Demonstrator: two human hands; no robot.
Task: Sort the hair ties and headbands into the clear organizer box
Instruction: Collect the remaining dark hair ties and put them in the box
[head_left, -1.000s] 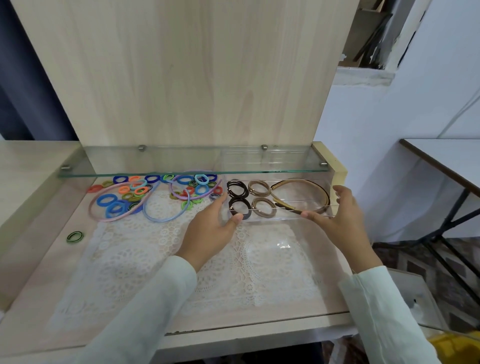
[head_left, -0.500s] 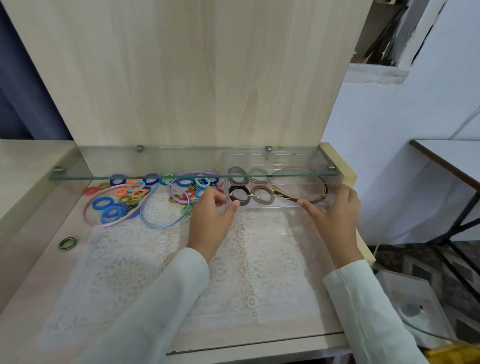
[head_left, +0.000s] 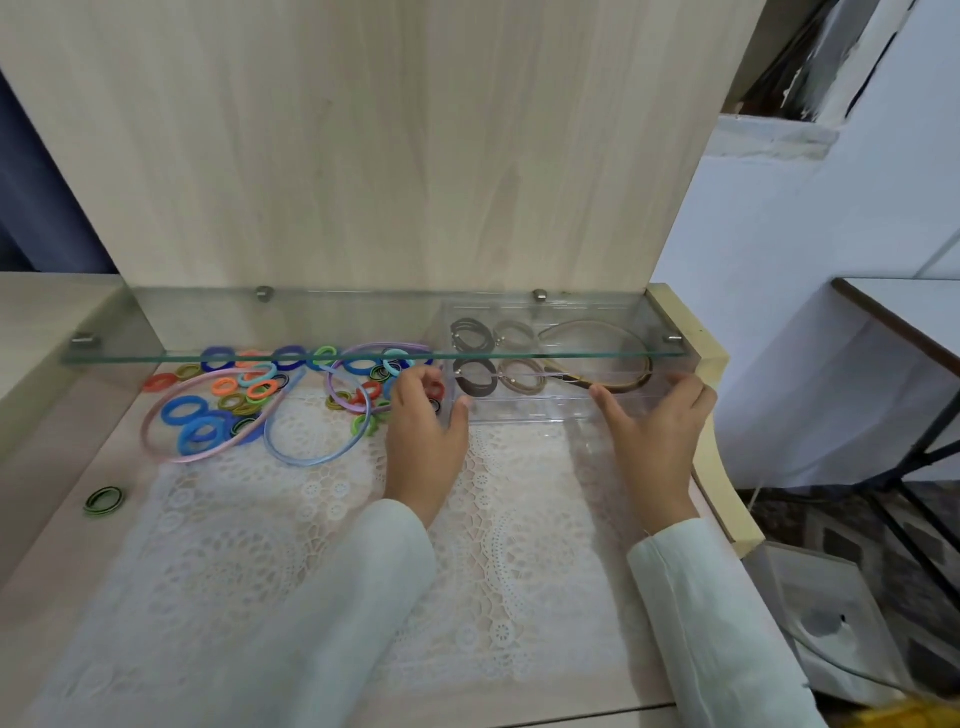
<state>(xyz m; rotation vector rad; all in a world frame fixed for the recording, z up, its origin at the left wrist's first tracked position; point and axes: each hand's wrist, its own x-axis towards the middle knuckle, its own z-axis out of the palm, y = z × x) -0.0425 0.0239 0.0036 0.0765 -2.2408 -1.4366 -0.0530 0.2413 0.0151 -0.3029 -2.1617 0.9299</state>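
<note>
Worktop (head_left: 57, 582) beneath glass shelf (head_left: 208, 325).
Left hand (head_left: 423, 431), right hand (head_left: 657, 431) clasp clear organizer box (head_left: 524, 406) ends — even grip, push level.

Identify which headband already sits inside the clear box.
The brown-and-gold headband; the pink headband, blue headband and lilac headband lie loose outside the clear box.

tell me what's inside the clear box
Inside the box: dark ties, tan ties and a brown headband at its right. The glass shelf overlaps its back half, blurring what is there; the left hand and right hand cover its near corners.
</note>
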